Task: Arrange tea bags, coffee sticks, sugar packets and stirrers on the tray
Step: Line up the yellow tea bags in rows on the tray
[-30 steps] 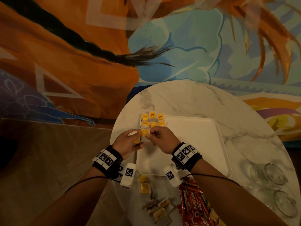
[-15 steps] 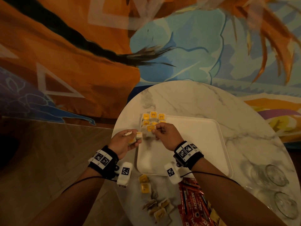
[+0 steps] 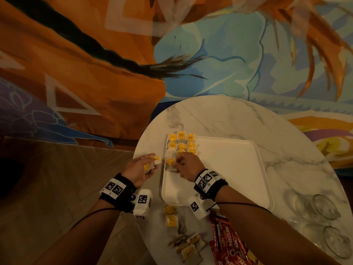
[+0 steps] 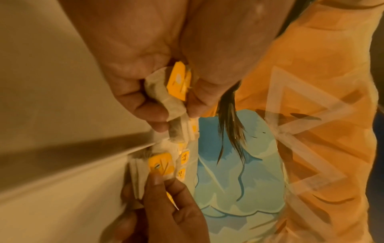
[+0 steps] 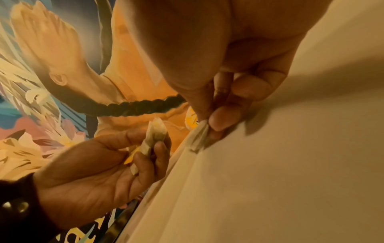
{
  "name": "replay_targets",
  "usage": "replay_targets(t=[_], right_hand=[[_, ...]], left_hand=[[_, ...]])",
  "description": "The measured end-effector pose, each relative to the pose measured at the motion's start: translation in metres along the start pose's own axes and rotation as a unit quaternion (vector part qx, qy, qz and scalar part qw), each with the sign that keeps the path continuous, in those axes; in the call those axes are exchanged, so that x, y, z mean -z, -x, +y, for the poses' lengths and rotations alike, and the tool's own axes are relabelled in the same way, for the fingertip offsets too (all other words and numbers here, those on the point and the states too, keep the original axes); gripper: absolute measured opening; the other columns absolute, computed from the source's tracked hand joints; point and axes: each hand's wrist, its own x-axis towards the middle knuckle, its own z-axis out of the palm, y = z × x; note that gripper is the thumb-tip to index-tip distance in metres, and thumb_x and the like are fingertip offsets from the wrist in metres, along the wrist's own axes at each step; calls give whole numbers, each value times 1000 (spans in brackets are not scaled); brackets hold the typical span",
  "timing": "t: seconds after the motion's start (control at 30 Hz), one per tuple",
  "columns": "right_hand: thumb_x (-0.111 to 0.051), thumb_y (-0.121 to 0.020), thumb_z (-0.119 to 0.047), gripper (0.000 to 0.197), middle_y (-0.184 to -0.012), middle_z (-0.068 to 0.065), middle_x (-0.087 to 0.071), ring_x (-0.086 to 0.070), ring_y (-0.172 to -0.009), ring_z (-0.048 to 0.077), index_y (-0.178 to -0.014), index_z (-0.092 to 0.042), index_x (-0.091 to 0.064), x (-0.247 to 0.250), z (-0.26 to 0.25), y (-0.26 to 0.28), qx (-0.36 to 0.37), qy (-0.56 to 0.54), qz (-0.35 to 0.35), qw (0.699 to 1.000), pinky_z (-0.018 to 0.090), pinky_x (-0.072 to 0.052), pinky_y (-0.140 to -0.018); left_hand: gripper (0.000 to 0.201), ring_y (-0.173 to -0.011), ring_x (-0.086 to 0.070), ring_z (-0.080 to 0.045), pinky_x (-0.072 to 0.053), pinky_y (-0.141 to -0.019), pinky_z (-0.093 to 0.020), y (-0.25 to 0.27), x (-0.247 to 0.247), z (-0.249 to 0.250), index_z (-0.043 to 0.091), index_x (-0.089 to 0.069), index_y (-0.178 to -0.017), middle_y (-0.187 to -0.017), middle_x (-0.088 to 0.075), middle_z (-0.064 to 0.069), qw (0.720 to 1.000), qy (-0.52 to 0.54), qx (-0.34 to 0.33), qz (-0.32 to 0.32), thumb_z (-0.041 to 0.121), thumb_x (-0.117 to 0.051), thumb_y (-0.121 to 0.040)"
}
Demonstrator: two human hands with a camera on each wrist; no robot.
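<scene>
A white tray (image 3: 229, 169) lies on the round marble table (image 3: 229, 119). Several tea bags with yellow tags (image 3: 181, 142) sit in rows at its far left corner. My right hand (image 3: 178, 162) pinches one tea bag (image 3: 170, 163) (image 5: 198, 136) down against the tray's left edge, just below those rows. My left hand (image 3: 147, 165) hovers left of the tray and grips a small bundle of tea bags (image 3: 152, 163) (image 4: 172, 95) (image 5: 153, 138) between thumb and fingers.
More tea bags (image 3: 171, 215) and a loose pile (image 3: 188, 245) lie on the table near the front edge. Red coffee sticks (image 3: 227, 243) lie under my right forearm. Two glasses (image 3: 324, 206) stand at the right. A painted mural wall (image 3: 133, 54) rises behind the table.
My hands have drawn apart. The right hand took one tea bag from the left hand's bundle and brought it down onto the tray; the left hand moved back left.
</scene>
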Motion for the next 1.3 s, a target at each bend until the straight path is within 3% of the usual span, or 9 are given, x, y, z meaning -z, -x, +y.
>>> replay_targets(t=[0.23, 0.33, 0.47, 0.57, 0.67, 0.8, 1.0, 1.17, 1.3], right_hand=[[-65, -88, -31, 9, -78, -1, -72, -73, -68, 16, -87, -25, -58, -3, -4, -7, -30, 46, 23, 998, 43, -62, -69], [-67, -87, -41, 15, -83, -5, -67, -65, -77, 18, -87, -30, -57, 1, -6, -6, -12, 106, 43, 993, 34, -55, -70], [-63, -94, -34, 13, -73, -12, -63, -58, -66, 4, -88, -23, -68, 10, -12, 4, 48, 31, 52, 997, 18, -43, -60], [-59, -97, -38, 28, -74, -2, -70, -57, -58, 2, -84, -17, -72, 12, -12, 8, 77, -48, 3, 996, 28, -49, -63], [-66, -94, -36, 27, -75, 14, -69, -59, -56, 12, -86, -10, -70, 11, -11, 11, 80, -79, -3, 994, 35, -53, -61], [-69, -93, -21, 13, -71, 0, -66, -63, -57, 15, -85, -10, -68, 23, -13, 13, 101, -105, 30, 989, 34, -56, -63], [-71, -91, -24, 9, -76, -4, -67, -63, -63, 15, -83, -24, -66, 49, -3, 6, 105, -69, 77, 989, 35, -56, -66], [-71, -90, -26, 7, -76, -8, -65, -60, -64, 9, -87, -20, -68, 52, 12, 6, 71, 36, 40, 996, 24, -46, -66], [-71, -88, -29, 10, -75, -5, -66, -59, -66, 14, -85, -23, -66, 39, 24, 3, 46, 78, 8, 996, 34, -51, -68]], left_hand=[[22, -84, -65, -23, -52, -59, -22, 3, -3, -1, 10, -65, -106, -99, -69, -14, 1000, 3, -8, -29, -4, -54, -94], [23, -81, -67, -22, -53, -61, -23, 4, -5, -2, 10, -65, -105, -95, -70, -13, 999, -3, -17, -34, -7, -59, -91], [30, -87, -65, -22, -54, -68, -27, 6, -10, -5, 8, -63, -111, -100, -68, -11, 998, -29, -35, -48, -11, -60, -89], [34, -91, -64, -22, -52, -75, -30, 7, -15, -8, 10, -63, -111, -103, -67, -11, 996, -45, -46, -58, -13, -63, -86], [36, -89, -64, -21, -53, -74, -29, 10, -24, -10, 10, -62, -113, -101, -68, -10, 993, -59, -58, -82, -14, -62, -86], [33, -91, -67, -29, -56, -78, -31, 7, -30, -9, 7, -61, -114, -99, -70, -12, 992, -47, -59, -99, -14, -58, -89], [22, -89, -71, -29, -59, -80, -35, 3, -30, -5, 4, -61, -113, -101, -71, -15, 996, -5, -33, -85, -5, -54, -94], [25, -99, -69, -38, -62, -78, -38, 4, -25, -4, -1, -60, -119, -113, -70, -23, 996, 31, 1, -80, -3, -50, -96], [24, -109, -67, -42, -61, -81, -38, 6, -25, -7, -1, -58, -123, -120, -68, -26, 996, 21, 4, -84, 3, -47, -101]])
